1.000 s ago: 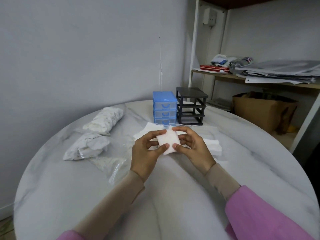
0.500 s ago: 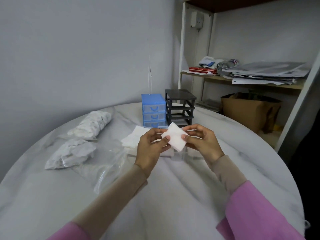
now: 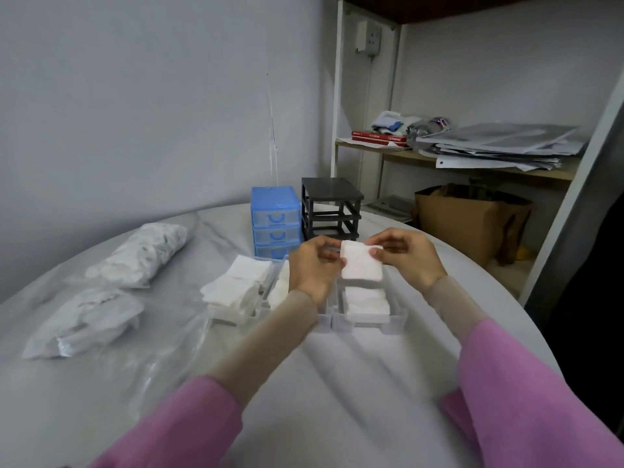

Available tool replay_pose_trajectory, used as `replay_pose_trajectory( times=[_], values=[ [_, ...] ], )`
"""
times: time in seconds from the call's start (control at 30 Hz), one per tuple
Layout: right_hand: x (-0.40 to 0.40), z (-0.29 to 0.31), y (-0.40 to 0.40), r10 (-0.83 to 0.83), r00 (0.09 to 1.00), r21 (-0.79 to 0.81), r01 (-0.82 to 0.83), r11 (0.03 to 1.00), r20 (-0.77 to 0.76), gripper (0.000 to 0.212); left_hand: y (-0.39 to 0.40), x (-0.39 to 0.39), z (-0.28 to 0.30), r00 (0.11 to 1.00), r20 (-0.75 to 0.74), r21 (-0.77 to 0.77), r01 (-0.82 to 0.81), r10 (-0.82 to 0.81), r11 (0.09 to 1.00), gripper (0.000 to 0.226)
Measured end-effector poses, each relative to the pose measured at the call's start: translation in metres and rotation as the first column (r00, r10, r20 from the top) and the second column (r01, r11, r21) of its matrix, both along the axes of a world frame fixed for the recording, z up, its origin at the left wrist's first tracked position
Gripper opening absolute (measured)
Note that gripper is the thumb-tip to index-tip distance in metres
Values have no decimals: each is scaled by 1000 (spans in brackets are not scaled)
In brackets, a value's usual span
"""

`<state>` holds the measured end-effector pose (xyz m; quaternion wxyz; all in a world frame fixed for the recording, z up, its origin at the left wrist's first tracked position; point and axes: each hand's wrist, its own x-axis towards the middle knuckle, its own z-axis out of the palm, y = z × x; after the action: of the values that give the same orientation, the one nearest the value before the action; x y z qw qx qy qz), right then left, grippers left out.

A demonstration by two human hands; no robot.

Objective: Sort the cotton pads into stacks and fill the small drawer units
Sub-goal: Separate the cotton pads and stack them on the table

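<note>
**Pad stack held over the clear drawers**

I hold a small stack of white pads (image 3: 361,265) between both hands, just above the table (image 3: 337,383). My left hand (image 3: 312,268) pinches its left edge with the fingers curled in, and my right hand (image 3: 405,256) pinches the upper right corner between thumb and fingertips. The stack is tilted a little, its flat face toward me.

Right below it lie clear drawers (image 3: 366,320) set side by side on the table. The right one has white pads (image 3: 366,300) lying in it; the one beside it on the left is mostly hidden by my left wrist, so I cannot tell how full it is. To the left of those, loose pads (image 3: 236,288) lie in overlapping piles; I cannot tell whether they rest in a drawer or on the table.

Behind the drawers stand two units, touching or nearly so: a blue unit (image 3: 275,221) with three drawers in place, and a black frame (image 3: 332,209) whose slots are open.

Far left on the table lie two plastic bags (image 3: 141,253) of white material, with crumpled clear film (image 3: 162,349) spread nearer to me.

At right, a shelf (image 3: 472,163) carries papers and red books, and a cardboard box (image 3: 469,224) sits under it.
</note>
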<state>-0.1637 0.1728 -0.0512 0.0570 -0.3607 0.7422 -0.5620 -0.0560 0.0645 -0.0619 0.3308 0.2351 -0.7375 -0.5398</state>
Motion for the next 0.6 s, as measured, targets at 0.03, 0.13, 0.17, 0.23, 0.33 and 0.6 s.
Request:
replay_pose_trajectory(
  times=[0.03,0.13,0.17,0.23,0.33,0.6],
  values=[
    [-4,-1,-1,-1,999,39,2,999,-37,16,-1,-4,-3,1000,17,-4,-1,1,1000,25],
    [-11,-6,-3,-16,993,120,30,992,-117,15,1,-12,-9,997,79,-106,-12,20,994,35],
    [-12,-8,-4,-22,991,141,41,989,-133,15,2,-15,-11,994,102,-161,-12,29,987,39],
    [-12,-12,-6,-19,986,183,49,982,-164,13,3,-18,-12,977,195,-302,-22,84,953,44],
    [-13,-17,-8,-18,970,199,68,978,-242,13,3,-22,-12,895,347,-598,-18,279,802,37],
    [-16,-24,-6,39,915,318,100,943,-401,14,10,-22,-9,842,381,-754,42,383,656,23]
  ],
)
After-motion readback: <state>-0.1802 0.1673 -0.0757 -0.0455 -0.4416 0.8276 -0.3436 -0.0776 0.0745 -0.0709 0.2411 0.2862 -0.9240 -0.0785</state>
